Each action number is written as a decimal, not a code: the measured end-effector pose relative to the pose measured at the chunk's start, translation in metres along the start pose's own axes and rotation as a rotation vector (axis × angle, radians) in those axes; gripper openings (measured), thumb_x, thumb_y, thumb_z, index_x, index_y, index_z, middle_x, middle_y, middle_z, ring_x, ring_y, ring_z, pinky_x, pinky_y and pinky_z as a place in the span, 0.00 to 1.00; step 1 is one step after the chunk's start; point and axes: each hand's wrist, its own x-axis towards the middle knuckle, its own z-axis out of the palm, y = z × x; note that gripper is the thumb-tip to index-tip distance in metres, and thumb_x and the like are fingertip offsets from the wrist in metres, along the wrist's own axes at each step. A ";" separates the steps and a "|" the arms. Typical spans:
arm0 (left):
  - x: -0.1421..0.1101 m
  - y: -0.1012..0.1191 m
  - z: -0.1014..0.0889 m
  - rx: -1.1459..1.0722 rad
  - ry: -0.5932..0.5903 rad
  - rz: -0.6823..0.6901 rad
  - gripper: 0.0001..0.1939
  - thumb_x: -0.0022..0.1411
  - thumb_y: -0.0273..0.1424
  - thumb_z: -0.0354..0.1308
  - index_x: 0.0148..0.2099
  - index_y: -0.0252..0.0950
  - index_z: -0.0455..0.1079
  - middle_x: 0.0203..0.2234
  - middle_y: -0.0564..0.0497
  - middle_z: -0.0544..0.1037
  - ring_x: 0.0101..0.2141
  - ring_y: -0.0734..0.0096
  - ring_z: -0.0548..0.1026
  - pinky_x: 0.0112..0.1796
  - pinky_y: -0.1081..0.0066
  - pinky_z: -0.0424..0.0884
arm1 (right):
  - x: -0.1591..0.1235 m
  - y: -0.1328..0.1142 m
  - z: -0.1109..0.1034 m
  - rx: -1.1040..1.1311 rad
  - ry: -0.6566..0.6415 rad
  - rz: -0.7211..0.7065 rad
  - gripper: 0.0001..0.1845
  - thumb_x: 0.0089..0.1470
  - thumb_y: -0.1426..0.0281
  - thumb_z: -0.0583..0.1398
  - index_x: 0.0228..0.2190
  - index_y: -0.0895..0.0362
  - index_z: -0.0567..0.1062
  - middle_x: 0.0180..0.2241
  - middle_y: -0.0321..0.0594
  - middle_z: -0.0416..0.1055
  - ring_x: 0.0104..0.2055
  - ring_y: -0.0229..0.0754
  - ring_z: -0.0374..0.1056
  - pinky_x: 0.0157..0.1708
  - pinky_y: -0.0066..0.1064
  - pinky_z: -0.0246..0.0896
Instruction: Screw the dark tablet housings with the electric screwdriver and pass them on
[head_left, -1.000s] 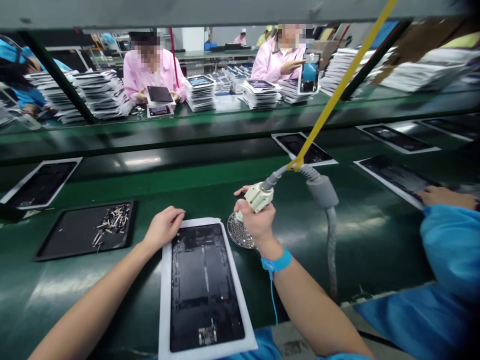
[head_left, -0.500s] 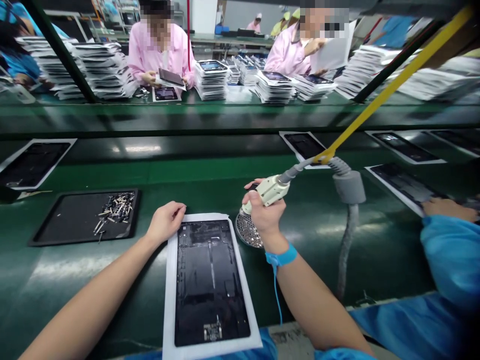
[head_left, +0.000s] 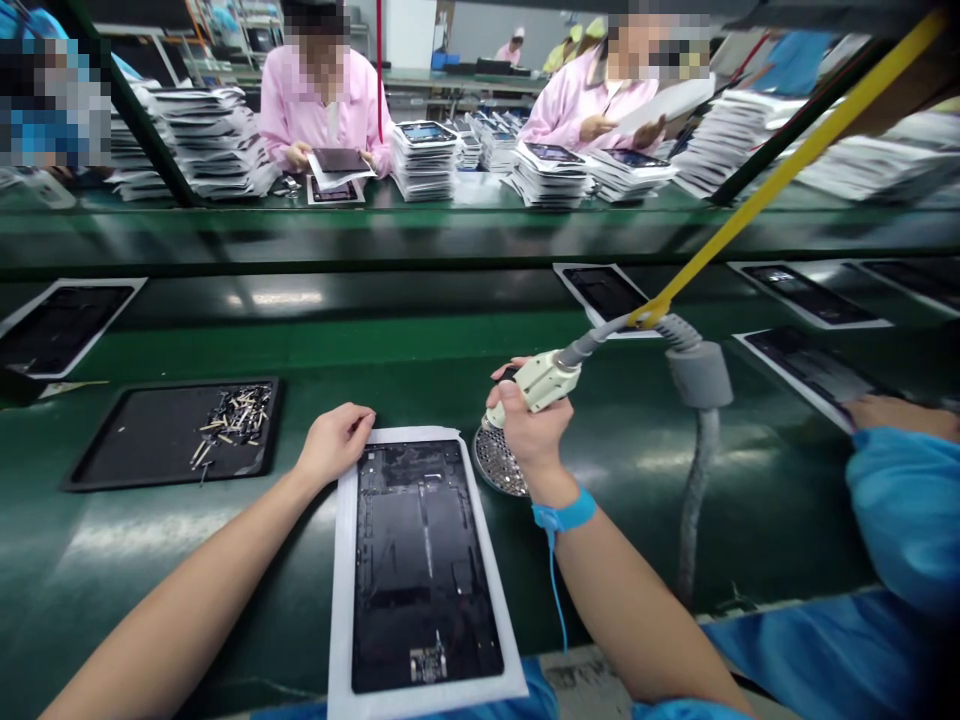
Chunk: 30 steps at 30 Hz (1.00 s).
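Observation:
My right hand (head_left: pixel 538 425) grips a cream-coloured electric screwdriver (head_left: pixel 546 380), whose grey cable rises to a yellow strap. Its tip points down over a round dish of small screws (head_left: pixel 499 462); the tip itself is hard to make out. My left hand (head_left: pixel 341 438) is closed, fingers curled, by the top left corner of an opened tablet (head_left: pixel 420 560). Whatever those fingers hold, if anything, is hidden. The tablet lies inner side up on a white sheet (head_left: pixel 341 620), with dark parts and a small circuit board (head_left: pixel 429 663) near its lower end. A blue band circles my right wrist.
A black tray (head_left: pixel 150 435) at left holds a heap of small metal parts (head_left: pixel 238 415). More tablets on white sheets lie beyond, including one (head_left: pixel 604 292). The yellow strap (head_left: pixel 795 165) crosses at right, near a co-worker's blue sleeve (head_left: pixel 904 510). People in pink work opposite.
My hands and the screwdriver stay almost still. Tablets in the far row have shifted slightly left. Across the bench, a person has lowered a white sheet.

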 end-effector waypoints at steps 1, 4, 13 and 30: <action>0.000 0.000 0.000 -0.001 -0.002 -0.003 0.15 0.70 0.35 0.50 0.39 0.38 0.77 0.28 0.51 0.80 0.30 0.68 0.76 0.33 0.70 0.68 | 0.000 0.000 0.001 -0.001 0.005 -0.004 0.17 0.54 0.59 0.69 0.41 0.55 0.74 0.32 0.36 0.76 0.21 0.34 0.69 0.20 0.27 0.68; 0.000 0.000 0.000 -0.006 -0.003 -0.010 0.15 0.70 0.35 0.51 0.39 0.38 0.77 0.29 0.50 0.81 0.30 0.67 0.76 0.34 0.70 0.68 | 0.001 0.000 0.002 0.002 0.020 -0.014 0.17 0.54 0.59 0.69 0.40 0.55 0.74 0.31 0.36 0.76 0.20 0.34 0.69 0.19 0.27 0.68; 0.003 -0.001 0.005 -0.040 0.020 -0.050 0.14 0.70 0.33 0.52 0.39 0.37 0.78 0.31 0.49 0.83 0.32 0.67 0.78 0.37 0.70 0.71 | -0.001 -0.017 0.006 0.045 0.048 -0.025 0.15 0.56 0.60 0.68 0.41 0.54 0.72 0.33 0.36 0.76 0.19 0.34 0.69 0.17 0.27 0.66; 0.005 0.002 0.003 -0.252 0.004 -0.147 0.08 0.65 0.30 0.58 0.39 0.36 0.78 0.32 0.51 0.82 0.33 0.67 0.78 0.37 0.73 0.71 | -0.068 -0.014 0.119 0.142 -0.400 0.073 0.18 0.56 0.59 0.67 0.45 0.53 0.74 0.33 0.39 0.76 0.40 0.47 0.78 0.34 0.36 0.76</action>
